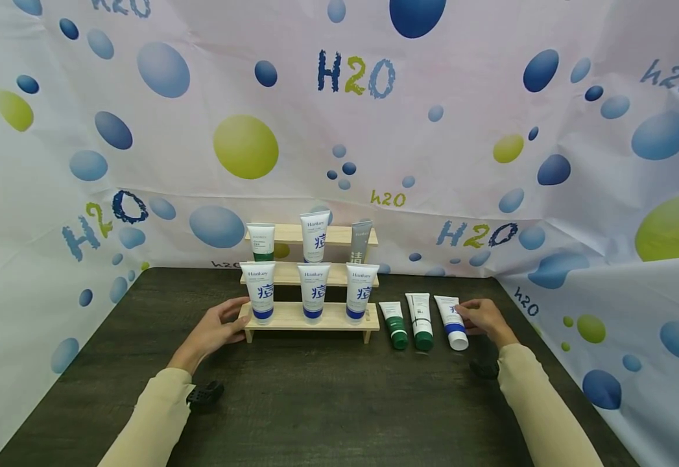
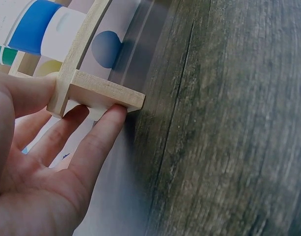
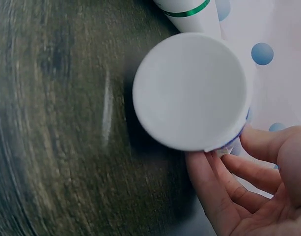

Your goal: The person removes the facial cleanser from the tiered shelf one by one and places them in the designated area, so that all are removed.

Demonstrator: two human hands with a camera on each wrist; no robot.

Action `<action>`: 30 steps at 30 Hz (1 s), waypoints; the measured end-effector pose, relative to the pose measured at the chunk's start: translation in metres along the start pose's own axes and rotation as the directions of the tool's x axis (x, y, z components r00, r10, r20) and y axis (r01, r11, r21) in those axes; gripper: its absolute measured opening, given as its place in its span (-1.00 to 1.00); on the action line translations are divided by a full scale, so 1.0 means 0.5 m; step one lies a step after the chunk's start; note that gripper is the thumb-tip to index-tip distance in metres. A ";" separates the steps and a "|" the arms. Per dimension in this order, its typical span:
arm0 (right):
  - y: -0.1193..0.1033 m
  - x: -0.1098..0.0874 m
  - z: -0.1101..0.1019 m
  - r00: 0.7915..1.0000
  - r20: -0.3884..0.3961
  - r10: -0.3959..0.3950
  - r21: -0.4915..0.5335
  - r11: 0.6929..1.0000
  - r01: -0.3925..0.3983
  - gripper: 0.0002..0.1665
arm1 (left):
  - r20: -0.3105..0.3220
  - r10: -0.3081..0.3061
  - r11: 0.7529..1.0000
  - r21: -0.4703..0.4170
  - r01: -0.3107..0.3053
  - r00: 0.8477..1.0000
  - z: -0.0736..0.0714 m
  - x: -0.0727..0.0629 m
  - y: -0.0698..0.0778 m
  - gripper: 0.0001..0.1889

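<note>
My left hand (image 1: 216, 331) grips the left end of a tiered wooden stand (image 1: 332, 318). In the left wrist view its thumb lies at the shelf edge and its fingertips touch the end leg (image 2: 106, 93). My right hand (image 1: 488, 319) holds the side of a white tube with a blue band (image 1: 450, 316), lying on the table right of the stand. The right wrist view shows the tube's round white cap (image 3: 189, 91) end-on, thumb and fingers around its side; the cap hides part of the grip.
Three white-and-blue tubes (image 1: 314, 288) stand along the lowest shelf. Behind them are a white-and-green tube (image 1: 261, 240), a white-and-blue one (image 1: 314, 235) and a grey one (image 1: 360, 240). Two green-capped tubes (image 1: 419, 318) lie beside the held tube. A printed curtain (image 1: 339, 143) hangs behind the dark table (image 1: 327, 402).
</note>
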State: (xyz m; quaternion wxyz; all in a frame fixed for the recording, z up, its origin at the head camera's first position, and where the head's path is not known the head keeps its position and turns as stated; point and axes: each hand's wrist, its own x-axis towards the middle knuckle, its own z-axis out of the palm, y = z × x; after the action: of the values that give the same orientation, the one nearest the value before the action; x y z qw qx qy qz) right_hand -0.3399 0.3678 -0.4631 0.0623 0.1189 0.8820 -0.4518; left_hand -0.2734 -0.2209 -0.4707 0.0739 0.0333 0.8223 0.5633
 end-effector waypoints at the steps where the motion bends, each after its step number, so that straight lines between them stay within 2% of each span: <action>1: 0.000 -0.001 0.001 1.000 -0.002 0.000 0.003 1.000 0.000 -0.34 | 0.001 -0.002 1.000 -0.001 0.002 1.000 0.000 0.000 0.000 -0.33; 16: -0.008 -0.002 0.001 1.000 0.008 0.008 -0.028 1.000 -0.008 -0.37 | 0.005 -0.014 1.000 0.003 0.014 1.000 -0.003 -0.003 0.007 -0.34; 20: -0.022 -0.003 -0.001 0.998 -0.061 0.006 -0.035 0.999 -0.008 -0.42 | 0.003 -0.022 1.000 0.008 0.022 1.000 -0.002 -0.004 0.007 -0.34; 25: -0.049 -0.004 -0.001 0.980 -0.197 -0.037 -0.034 0.999 0.031 -0.49 | 0.002 -0.033 0.999 0.009 0.033 0.999 -0.002 -0.003 0.010 -0.35; 27: -0.065 -0.005 0.000 0.975 -0.214 -0.063 -0.014 0.998 0.062 -0.50 | 0.002 -0.035 0.999 0.009 0.035 0.999 -0.002 -0.002 0.010 -0.35; 30: -0.090 -0.007 0.001 0.974 -0.196 -0.115 0.032 0.992 0.123 -0.48 | 0.003 -0.034 0.999 0.014 0.034 0.999 -0.003 -0.002 0.010 -0.34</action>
State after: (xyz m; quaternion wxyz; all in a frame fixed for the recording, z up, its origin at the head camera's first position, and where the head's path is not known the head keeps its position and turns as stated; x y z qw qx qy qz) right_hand -0.3484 0.3415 -0.4270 -0.0538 0.1106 0.8791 -0.4605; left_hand -0.2729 -0.2205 -0.4657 0.0846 0.0208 0.8265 0.5561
